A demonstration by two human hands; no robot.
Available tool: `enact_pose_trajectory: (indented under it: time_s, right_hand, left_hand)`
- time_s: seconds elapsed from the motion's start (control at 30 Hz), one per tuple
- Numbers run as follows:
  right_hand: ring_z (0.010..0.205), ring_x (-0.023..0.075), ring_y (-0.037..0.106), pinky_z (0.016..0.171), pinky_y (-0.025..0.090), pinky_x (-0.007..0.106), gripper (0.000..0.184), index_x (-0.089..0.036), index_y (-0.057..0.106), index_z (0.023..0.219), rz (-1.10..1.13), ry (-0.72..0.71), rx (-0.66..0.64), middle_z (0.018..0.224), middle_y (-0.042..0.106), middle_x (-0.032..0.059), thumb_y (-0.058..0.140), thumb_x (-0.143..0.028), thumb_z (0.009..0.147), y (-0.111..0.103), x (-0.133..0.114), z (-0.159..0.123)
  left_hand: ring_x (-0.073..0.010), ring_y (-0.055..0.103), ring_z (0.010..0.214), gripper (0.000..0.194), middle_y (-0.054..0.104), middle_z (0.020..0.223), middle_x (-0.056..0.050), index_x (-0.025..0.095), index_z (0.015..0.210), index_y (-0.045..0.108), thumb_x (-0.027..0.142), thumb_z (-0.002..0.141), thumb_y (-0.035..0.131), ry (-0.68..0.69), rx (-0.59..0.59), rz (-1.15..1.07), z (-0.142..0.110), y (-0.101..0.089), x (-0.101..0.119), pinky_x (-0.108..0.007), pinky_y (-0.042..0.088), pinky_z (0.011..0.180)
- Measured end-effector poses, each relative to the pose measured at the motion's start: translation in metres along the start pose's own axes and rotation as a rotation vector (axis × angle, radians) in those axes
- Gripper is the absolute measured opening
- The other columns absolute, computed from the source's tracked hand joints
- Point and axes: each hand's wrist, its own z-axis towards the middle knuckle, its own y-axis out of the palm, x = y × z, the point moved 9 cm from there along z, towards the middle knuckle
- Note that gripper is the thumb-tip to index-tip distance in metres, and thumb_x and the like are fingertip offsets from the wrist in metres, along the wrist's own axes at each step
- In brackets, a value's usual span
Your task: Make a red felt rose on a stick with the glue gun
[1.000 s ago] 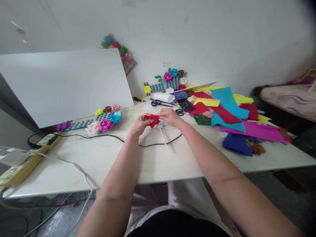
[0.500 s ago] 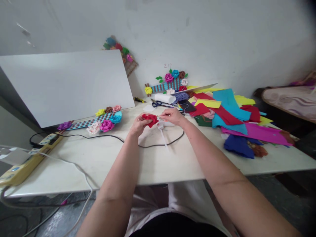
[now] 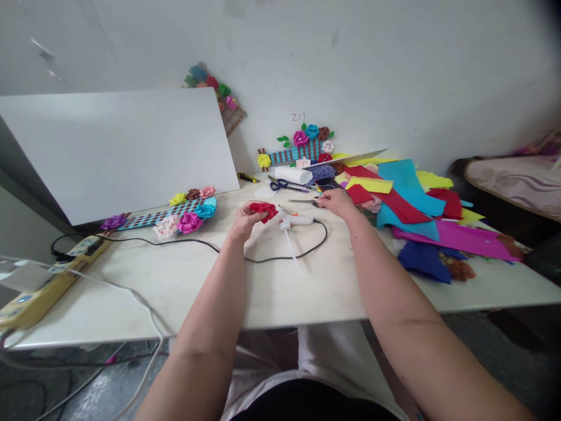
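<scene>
My left hand (image 3: 245,221) pinches a red crepe-paper flower (image 3: 263,212) above the table, left of the glue gun. My right hand (image 3: 335,202) has its fingers closed at the dark handles of a small pair of scissors (image 3: 304,201), whose thin blades point left. Between and below my hands, a white glue gun (image 3: 301,220) rests on the table with a clear glue stick (image 3: 290,245) sticking out toward me. Its black cord (image 3: 302,256) loops round to the left.
Blue-handled scissors (image 3: 279,185), a white roll (image 3: 293,175) and a yellow cutter (image 3: 248,177) lie behind. Coloured crepe paper (image 3: 407,187) is heaped at right. A flowered guitar shape (image 3: 164,217) lies left, before a white board (image 3: 118,152). A power strip (image 3: 48,286) sits at the left edge.
My right hand has moved right, away from the red flower, to the small scissors, uncovering the glue gun's body. My left hand with the flower has shifted only slightly left.
</scene>
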Motion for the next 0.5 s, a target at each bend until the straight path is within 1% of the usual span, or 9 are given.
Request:
enact_pose_trajectory:
  time_s: [0.03,0.1,0.23,0.37,0.43,0.5]
  right_hand:
    - [0.08,0.0188,0.067,0.065,0.047,0.025,0.023,-0.017,0.078,0.089,-0.089,0.067,0.023,0.089,0.076,0.0078,0.062,-0.03,0.078,-0.001,0.008,0.0]
    - [0.091,0.022,0.068,0.071,0.049,0.027,0.023,-0.02,0.078,0.092,-0.226,0.166,0.017,0.101,0.075,0.0095,0.061,-0.03,0.079,0.001,0.019,-0.003]
    - [0.102,0.0266,0.067,0.081,0.05,0.032,0.027,-0.019,0.077,0.097,-0.36,0.229,-0.09,0.11,0.073,0.0131,0.057,-0.021,0.08,0.018,0.026,-0.007]
    - [0.109,0.0285,0.065,0.087,0.05,0.036,0.03,-0.02,0.076,0.101,-0.398,0.244,-0.158,0.116,0.07,0.0138,0.055,-0.018,0.08,0.029,0.029,-0.008]
    - [0.11,0.0296,0.064,0.088,0.05,0.038,0.03,-0.02,0.075,0.102,-0.411,0.204,-0.137,0.118,0.069,0.0149,0.053,-0.019,0.082,0.027,0.022,-0.008]
    - [0.111,0.0304,0.063,0.089,0.049,0.039,0.033,-0.019,0.075,0.103,-0.413,0.106,-0.071,0.119,0.068,0.0158,0.048,-0.021,0.085,0.021,0.006,-0.007]
  left_hand:
    - [-0.0202,0.066,0.074,0.034,0.074,0.082,-0.007,0.016,0.08,0.069,0.022,0.049,0.085,0.006,0.011,0.004,0.0,-0.001,0.0,-0.03,0.047,0.062]
    - [-0.0208,0.067,0.076,0.034,0.074,0.083,-0.007,0.017,0.079,0.07,0.021,0.049,0.085,0.02,0.028,0.011,0.001,-0.004,0.0,-0.031,0.048,0.065]
    - [-0.0215,0.067,0.078,0.033,0.075,0.084,-0.007,0.017,0.08,0.071,0.021,0.05,0.084,0.043,0.056,0.036,0.002,-0.008,0.0,-0.031,0.048,0.066]
    - [-0.0218,0.067,0.077,0.033,0.074,0.083,-0.008,0.017,0.079,0.07,0.022,0.049,0.084,0.058,0.096,0.076,0.002,-0.009,0.003,-0.03,0.047,0.063]
    - [-0.0216,0.067,0.076,0.032,0.074,0.081,-0.008,0.017,0.078,0.07,0.023,0.049,0.084,0.069,0.104,0.093,0.002,-0.01,0.005,-0.03,0.046,0.062]
    - [-0.0214,0.067,0.075,0.033,0.074,0.081,-0.008,0.016,0.078,0.07,0.024,0.049,0.084,0.08,0.12,0.106,0.003,-0.012,0.005,-0.03,0.046,0.061]
